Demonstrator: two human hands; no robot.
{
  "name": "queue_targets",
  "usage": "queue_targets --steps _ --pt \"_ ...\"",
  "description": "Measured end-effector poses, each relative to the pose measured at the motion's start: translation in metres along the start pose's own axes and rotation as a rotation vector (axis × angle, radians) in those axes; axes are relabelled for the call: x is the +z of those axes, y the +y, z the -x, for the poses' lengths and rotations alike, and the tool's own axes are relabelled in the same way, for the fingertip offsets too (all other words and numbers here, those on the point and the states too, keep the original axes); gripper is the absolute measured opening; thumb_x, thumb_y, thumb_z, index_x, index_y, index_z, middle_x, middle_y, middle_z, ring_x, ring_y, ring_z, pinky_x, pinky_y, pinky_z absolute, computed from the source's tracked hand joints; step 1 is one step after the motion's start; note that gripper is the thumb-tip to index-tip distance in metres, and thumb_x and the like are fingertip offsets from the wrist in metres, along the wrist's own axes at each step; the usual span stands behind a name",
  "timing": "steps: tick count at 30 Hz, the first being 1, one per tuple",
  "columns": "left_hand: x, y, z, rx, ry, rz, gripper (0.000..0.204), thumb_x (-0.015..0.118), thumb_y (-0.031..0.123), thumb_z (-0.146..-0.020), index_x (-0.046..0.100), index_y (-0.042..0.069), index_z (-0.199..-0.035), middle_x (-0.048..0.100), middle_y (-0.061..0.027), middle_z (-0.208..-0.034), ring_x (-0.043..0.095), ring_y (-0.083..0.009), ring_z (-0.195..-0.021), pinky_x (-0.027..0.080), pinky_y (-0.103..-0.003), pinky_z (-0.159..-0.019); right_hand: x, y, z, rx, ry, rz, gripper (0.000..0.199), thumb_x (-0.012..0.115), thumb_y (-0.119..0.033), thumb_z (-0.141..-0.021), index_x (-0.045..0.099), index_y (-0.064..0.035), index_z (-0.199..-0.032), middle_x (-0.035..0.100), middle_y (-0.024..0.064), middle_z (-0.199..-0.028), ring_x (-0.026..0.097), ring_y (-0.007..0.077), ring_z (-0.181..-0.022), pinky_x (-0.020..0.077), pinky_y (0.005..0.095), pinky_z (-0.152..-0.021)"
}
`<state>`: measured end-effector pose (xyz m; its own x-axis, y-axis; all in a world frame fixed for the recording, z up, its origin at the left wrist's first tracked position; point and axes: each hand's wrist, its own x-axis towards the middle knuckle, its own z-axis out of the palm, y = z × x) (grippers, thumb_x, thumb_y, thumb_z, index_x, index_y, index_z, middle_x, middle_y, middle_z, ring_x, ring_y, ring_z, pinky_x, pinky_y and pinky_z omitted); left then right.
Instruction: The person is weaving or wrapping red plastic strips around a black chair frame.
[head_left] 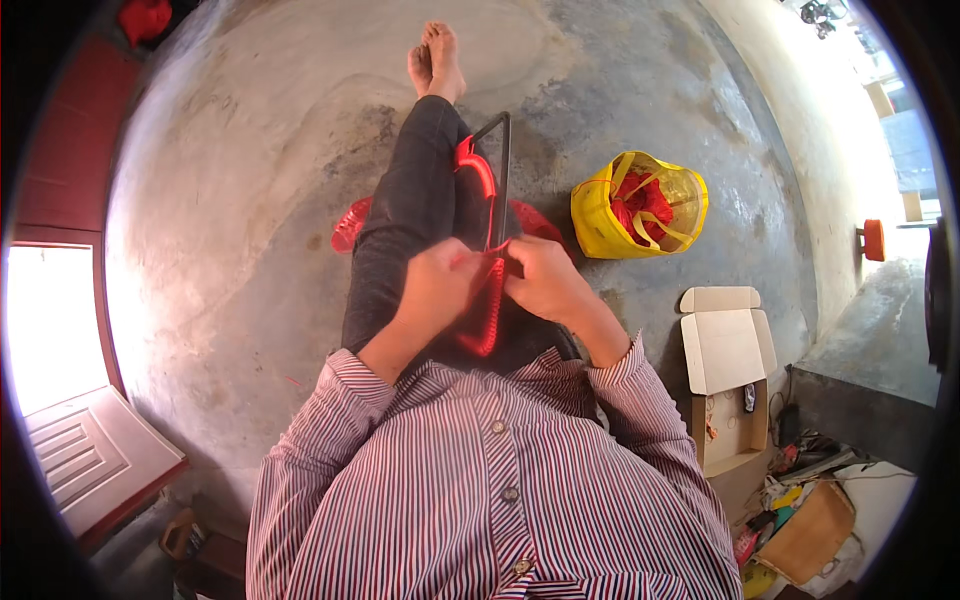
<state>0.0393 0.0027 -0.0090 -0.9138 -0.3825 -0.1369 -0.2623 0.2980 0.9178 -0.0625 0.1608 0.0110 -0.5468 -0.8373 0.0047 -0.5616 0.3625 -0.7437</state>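
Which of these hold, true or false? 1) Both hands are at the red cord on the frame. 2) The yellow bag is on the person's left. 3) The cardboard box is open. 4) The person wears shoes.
1) True: the left hand and right hand meet at the red cord wound on the dark frame lying along the legs.
2) False: the yellow bag, holding red cord, sits on the concrete floor to the person's right.
3) True: the cardboard box has its flaps up.
4) False: the feet are bare.
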Motion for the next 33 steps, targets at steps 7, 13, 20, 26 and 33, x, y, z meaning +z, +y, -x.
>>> queue_targets --steps 7,13,20,26,33 --pt "-0.025 0.085 -0.001 -0.343 -0.146 0.685 0.013 0.058 0.022 -0.086 0.058 0.013 -0.077 0.046 0.0094 -0.062 0.032 0.0015 -0.048 0.024 -0.016 -0.043 -0.022 -0.032 0.003 -0.105 0.294 -0.282 0.024 0.068 -0.006 -0.08 0.063 -0.0011 -0.103 0.063 0.0096 -0.095 0.062 0.0201 -0.09 0.0491 0.0287 -0.081" --pt "-0.017 0.069 -0.016 -0.295 -0.171 0.784 0.013 0.063 0.016 -0.091 0.059 0.008 -0.083 0.051 0.007 -0.067 0.033 0.001 -0.05 0.026 -0.016 -0.045 -0.106 -0.018 0.025 -0.06 0.661 -1.56 0.02 0.048 -0.024 -0.098 0.056 -0.0055 -0.097 0.05 -0.0003 -0.072 0.048 0.0127 -0.065 0.0426 0.0273 -0.065" --pt "0.008 0.037 -0.024 -0.213 -0.12 0.543 0.008 0.064 0.011 -0.089 0.06 0.005 -0.09 0.055 0.0036 -0.079 0.046 -0.0029 -0.064 0.039 -0.018 -0.058 -0.156 0.058 0.092 -0.046 0.743 -1.403 0.024 0.046 -0.028 -0.1 0.057 -0.0081 -0.09 0.034 -0.0058 -0.059 0.026 0.0046 -0.045 0.0208 0.0231 -0.038" --pt "0.017 0.019 -0.026 -0.087 -0.005 0.24 0.024 0.061 0.008 -0.085 0.057 0.001 -0.108 0.057 -0.0027 -0.098 0.053 -0.0095 -0.087 0.044 -0.022 -0.081 -0.014 -0.011 0.031 0.599 0.148 -0.965 0.032 0.049 -0.029 -0.098 0.058 -0.007 -0.12 0.044 -0.0086 -0.065 0.037 0.0013 -0.051 0.0294 0.0181 -0.044" --pt "0.009 0.034 -0.014 -0.483 -0.16 0.932 0.04 0.042 0.008 -0.08 0.05 -0.001 -0.117 0.059 -0.0075 -0.103 0.056 -0.015 -0.089 0.044 -0.024 -0.078 -0.087 0.005 0.032 0.302 0.479 -1.256 0.012 0.058 -0.018 -0.093 0.054 -0.0094 -0.087 0.041 -0.0056 -0.062 0.037 0.0033 -0.051 0.0275 0.0195 -0.045"
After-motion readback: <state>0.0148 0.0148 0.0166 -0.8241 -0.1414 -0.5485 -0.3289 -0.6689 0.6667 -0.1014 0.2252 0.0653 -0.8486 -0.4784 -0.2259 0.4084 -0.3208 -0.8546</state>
